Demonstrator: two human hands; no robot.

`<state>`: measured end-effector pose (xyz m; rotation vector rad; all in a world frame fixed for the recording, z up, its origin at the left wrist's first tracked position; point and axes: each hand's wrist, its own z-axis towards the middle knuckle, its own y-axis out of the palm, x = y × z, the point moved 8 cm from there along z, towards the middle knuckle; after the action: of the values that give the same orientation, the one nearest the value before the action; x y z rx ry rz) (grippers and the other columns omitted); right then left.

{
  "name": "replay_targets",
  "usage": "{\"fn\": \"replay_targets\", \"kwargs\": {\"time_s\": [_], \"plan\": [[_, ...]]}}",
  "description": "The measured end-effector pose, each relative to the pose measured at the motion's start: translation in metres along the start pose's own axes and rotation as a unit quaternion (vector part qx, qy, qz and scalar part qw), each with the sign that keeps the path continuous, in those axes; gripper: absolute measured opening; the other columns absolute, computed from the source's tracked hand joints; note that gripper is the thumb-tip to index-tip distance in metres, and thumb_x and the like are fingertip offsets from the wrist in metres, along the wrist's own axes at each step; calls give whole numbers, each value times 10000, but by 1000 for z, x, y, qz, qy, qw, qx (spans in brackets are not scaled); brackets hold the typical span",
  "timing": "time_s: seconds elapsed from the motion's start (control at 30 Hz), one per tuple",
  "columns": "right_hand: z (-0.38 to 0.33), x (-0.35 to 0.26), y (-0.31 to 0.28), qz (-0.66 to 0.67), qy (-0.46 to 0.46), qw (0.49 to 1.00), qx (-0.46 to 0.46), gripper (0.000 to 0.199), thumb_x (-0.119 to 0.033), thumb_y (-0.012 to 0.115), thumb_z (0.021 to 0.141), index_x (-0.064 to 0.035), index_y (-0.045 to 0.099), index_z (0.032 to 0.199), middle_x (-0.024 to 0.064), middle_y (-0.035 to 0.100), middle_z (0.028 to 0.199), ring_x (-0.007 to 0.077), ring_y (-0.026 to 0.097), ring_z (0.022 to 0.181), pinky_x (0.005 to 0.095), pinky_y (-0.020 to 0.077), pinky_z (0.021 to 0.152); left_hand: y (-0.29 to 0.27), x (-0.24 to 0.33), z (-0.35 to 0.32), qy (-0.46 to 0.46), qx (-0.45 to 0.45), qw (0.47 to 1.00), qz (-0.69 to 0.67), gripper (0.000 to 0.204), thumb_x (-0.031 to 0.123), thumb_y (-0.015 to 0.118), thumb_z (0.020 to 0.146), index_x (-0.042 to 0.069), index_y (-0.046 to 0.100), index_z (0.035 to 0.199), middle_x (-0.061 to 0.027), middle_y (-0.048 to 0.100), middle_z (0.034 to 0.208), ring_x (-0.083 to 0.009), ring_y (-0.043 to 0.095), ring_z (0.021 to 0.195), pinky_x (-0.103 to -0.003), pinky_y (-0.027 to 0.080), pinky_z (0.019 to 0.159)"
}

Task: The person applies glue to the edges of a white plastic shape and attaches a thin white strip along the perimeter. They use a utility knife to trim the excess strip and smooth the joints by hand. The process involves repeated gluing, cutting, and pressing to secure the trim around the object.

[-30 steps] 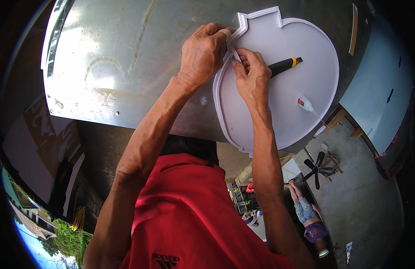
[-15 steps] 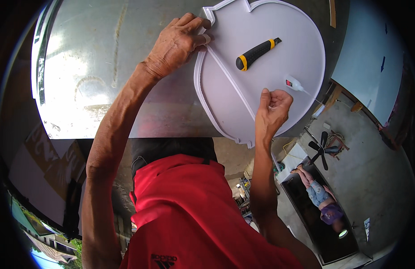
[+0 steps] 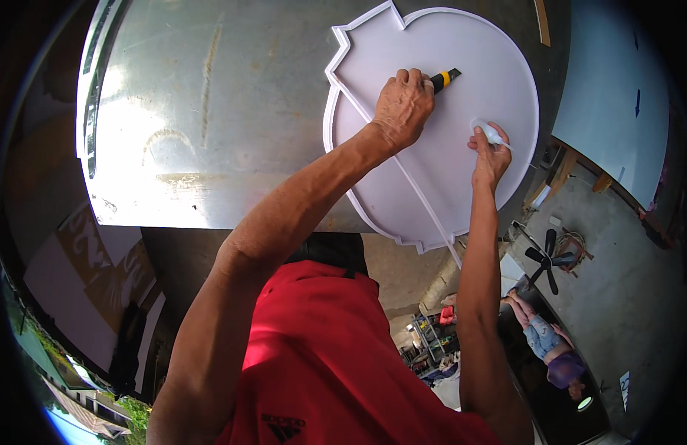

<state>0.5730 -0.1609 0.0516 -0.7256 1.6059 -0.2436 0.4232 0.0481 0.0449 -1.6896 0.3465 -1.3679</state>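
Fingers of the left hand (image 3: 404, 106) close over a black-and-yellow utility knife (image 3: 445, 78) near the middle of the white round panel (image 3: 462, 185). Right hand (image 3: 490, 152) pinches a small glue tube (image 3: 489, 132) toward the panel's right edge. Risks: blade could slip and score the panel face; glue could drip off-seam onto the metal table (image 3: 210, 133) left of the panel.

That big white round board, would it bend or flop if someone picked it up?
The white board would probably stay fairly stiff, since it lies flat and has a raised rim round its edge. It looks thin and wide, so likely light yet awkward, maybe flexing a little. The left hand rests on a knife lying on it, and nothing sags.
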Motion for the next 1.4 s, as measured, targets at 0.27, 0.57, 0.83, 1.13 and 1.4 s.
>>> {"fn": "replay_targets", "kwargs": {"time_s": [0.27, 0.57, 0.83, 1.13, 1.4], "plan": [[42, -124, 97, -115, -189, 974, -38, 428, -230, 829, 888, 7, 670, 1207, 118, 757, 977, 213, 728, 845, 368, 613, 771, -80, -20, -33, 9, 147, 983, -113, 570, 42, 730, 799, -76, 566, 1332, -218, 594, 1050, -369, 570, 987, -436, 509, 893], [105, -188, 257, -137, -351, 913, -157, 426, -316, 863, 838, -94, 742, 1182, 72, 763, 987, 171, 710, 880, 317, 559, 823, -151, -187, -153, -231, 276, 931, 64, 596, 136, 833, 809, 62, 636, 1366, -124, 663, 1059, -304, 619, 964, -408, 522, 859], [77, -182, 243, -118, -439, 889, -44, 389, -322, 827, 875, 0, 709, 1059, 124, 746, 923, 236, 702, 796, 385, 561, 766, -125, -132, -112, -111, 211, 967, -92, 515, 136, 843, 810, 58, 683, 1293, -133, 678, 1164, -328, 633, 1042, -411, 535, 909], [-108, -108, 188, -220, -281, 851, -385, 373, -188, 818, 850, -15, 666, 1143, 116, 680, 920, 274, 669, 834, 401, 554, 748, -88, -124, -81, -125, 168, 970, -122, 623, 234, 868, 759, 60, 672, 1324, -136, 672, 1164, -325, 601, 1046, -421, 493, 923], [-100, -126, 191, -237, -422, 809, -332, 227, 48, 721, 859, 21, 689, 1082, 137, 675, 979, 336, 654, 899, 431, 540, 784, -88, -127, -85, -125, 201, 964, -123, 627, 195, 880, 711, 75, 678, 1292, -120, 621, 1204, -329, 567, 1083, -428, 467, 951]]}}
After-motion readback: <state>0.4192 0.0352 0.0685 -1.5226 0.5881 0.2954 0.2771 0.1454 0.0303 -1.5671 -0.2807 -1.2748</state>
